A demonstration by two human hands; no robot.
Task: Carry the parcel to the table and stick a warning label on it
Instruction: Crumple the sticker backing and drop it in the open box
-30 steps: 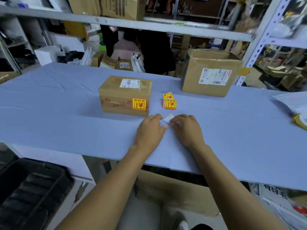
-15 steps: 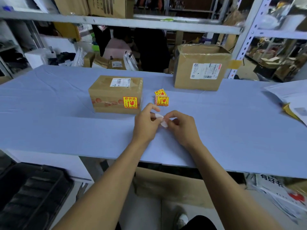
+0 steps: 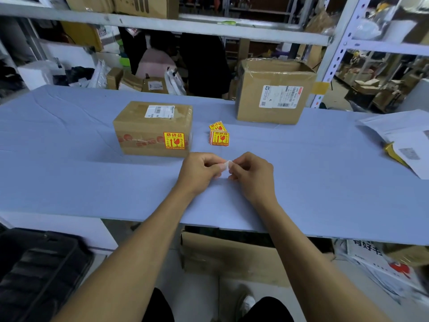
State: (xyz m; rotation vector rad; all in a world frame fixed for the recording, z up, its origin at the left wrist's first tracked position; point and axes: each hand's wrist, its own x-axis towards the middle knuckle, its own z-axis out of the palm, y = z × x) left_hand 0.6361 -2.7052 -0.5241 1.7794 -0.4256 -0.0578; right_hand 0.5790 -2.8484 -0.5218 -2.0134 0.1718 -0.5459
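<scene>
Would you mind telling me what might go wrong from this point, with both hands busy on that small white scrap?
1. The small white paper scrap, pinched between left hand and right hand, looks like sticker backing; dropped, it could litter the blue table.
2. The loose stack of yellow-red warning stickers lies unsecured and could scatter if brushed.
3. The small brown cardboard parcel already carries a yellow warning label; adding another may be redundant.

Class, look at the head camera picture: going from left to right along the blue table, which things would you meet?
Small parcel with the yellow warning label → stack of warning labels → large cardboard box → white papers at the right edge.
</scene>
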